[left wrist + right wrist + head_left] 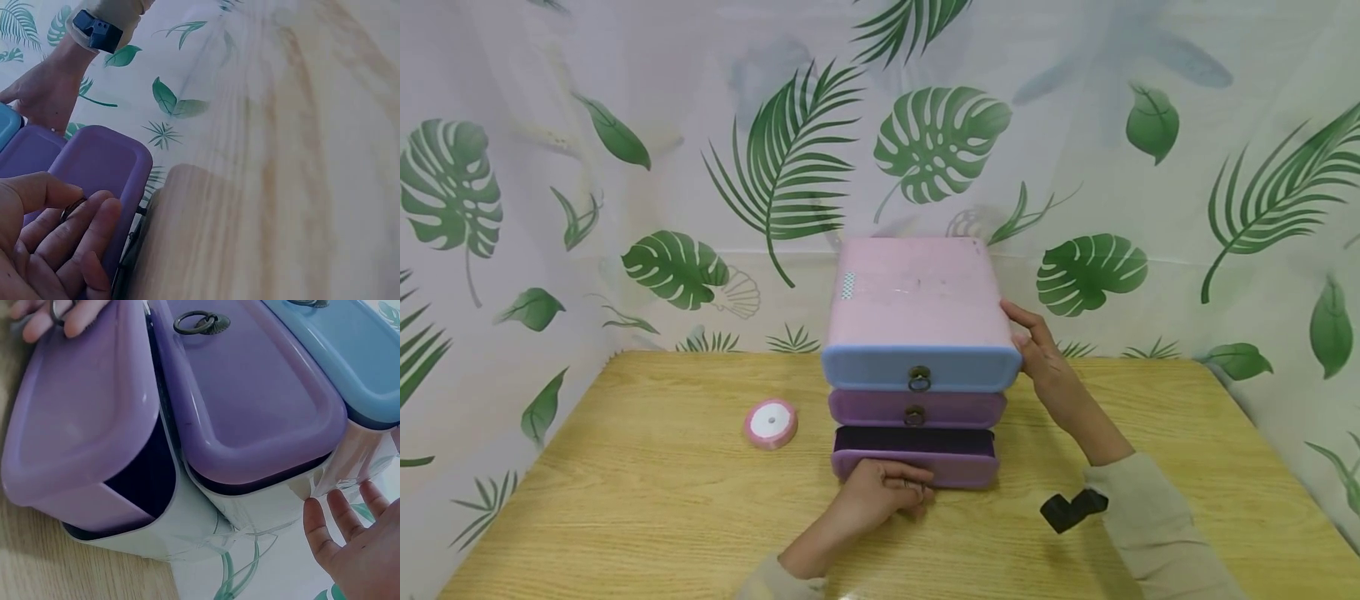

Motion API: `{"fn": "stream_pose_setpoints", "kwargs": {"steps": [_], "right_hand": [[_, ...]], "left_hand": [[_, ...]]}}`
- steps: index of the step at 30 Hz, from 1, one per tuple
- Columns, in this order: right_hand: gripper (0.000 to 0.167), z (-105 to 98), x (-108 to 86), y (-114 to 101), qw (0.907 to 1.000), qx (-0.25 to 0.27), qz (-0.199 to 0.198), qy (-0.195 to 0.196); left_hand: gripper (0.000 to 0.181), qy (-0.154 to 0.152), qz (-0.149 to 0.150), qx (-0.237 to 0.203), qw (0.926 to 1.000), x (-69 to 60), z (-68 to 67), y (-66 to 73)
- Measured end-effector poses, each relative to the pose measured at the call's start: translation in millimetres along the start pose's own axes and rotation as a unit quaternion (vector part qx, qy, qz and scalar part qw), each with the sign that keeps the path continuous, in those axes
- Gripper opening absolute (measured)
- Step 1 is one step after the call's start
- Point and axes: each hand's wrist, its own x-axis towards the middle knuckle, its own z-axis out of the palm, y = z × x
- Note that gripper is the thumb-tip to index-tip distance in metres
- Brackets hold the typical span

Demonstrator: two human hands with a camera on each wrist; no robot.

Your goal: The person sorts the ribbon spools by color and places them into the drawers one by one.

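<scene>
A small chest of drawers (917, 292) with a pink top stands on the table, its three fronts facing me. The bottom purple drawer (966, 472) is pulled partly out, with a dark interior. My left hand (880, 493) is at its front and pinches the metal ring pull (72, 210) between thumb and fingers. Against the chest's right side rests my right hand (1051, 375); its fingertips touch the side wall in the right wrist view. Above, the middle purple drawer (865, 408) and the blue top drawer (865, 368) are closed, each with a ring pull.
A pink ribbon spool (771, 422) with a white face lies left of the chest on the wood-grain table (662, 483). Behind stands a leaf-patterned backdrop (820, 308). A black strap device (1073, 508) is on the right sleeve.
</scene>
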Motion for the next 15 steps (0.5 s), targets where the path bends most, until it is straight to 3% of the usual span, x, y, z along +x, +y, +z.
{"fn": "stream_pose_setpoints", "kwargs": {"steps": [15], "right_hand": [[0.044,0.0,-0.1,1.7,0.9999,0.008,-0.009,0.000]], "left_hand": [[0.027,0.009,-0.007,-0.001,0.9999,-12.4,4.0,0.5]]}}
